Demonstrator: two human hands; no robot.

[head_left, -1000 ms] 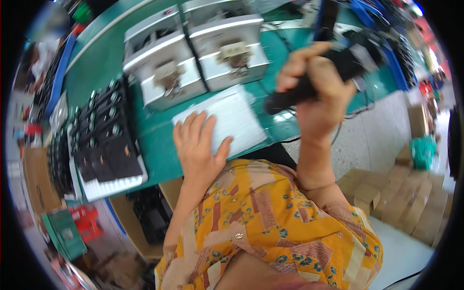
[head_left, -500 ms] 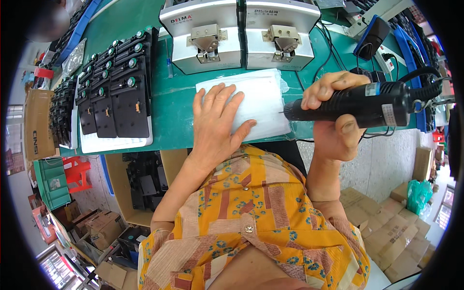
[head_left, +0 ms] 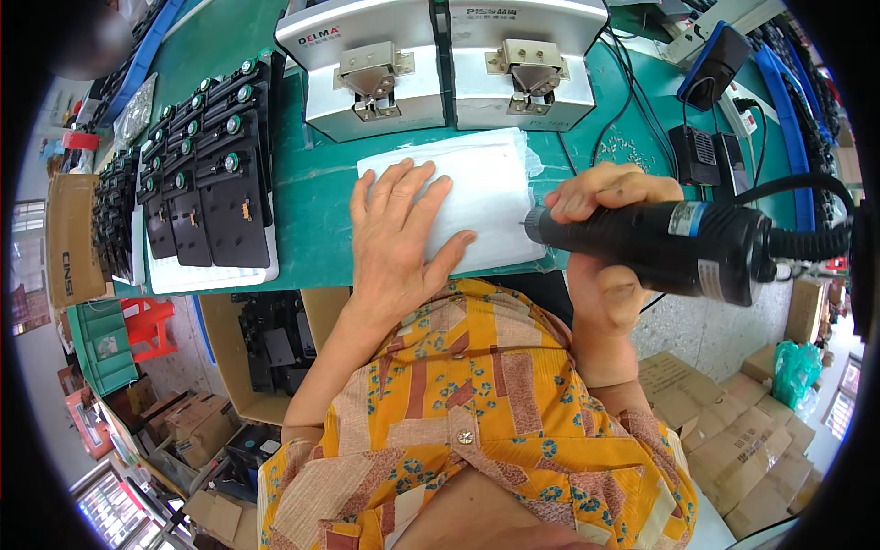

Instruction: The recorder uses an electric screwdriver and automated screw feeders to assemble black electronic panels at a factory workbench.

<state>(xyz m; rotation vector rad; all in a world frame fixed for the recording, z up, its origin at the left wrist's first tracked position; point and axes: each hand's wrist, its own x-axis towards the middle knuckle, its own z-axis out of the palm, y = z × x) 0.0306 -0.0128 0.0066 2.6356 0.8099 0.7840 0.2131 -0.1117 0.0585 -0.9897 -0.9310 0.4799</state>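
Observation:
My left hand (head_left: 400, 225) lies flat with fingers spread on a white foam sheet (head_left: 481, 188) at the table's near edge. In my right hand (head_left: 605, 247) is a black electric screwdriver (head_left: 674, 243), its fingers wrapped round the body. The tool's thin bit points left, over the sheet's right part; whether it touches the sheet I cannot tell. From the tool's rear a thick black cable runs off to the right.
Two silver machines with metal latches (head_left: 371, 78) stand behind the sheet. Black assembled parts with green-rimmed round pieces (head_left: 215, 183) rest on a white tray at left. Loose screws (head_left: 628, 151) and a black phone (head_left: 713, 66) lie right. A carton (head_left: 275, 353) stands below the table.
My right hand has moved the screwdriver a little left, and its rear end has swung lower. My left hand stays flat on the foam sheet. The whole view has shifted slightly.

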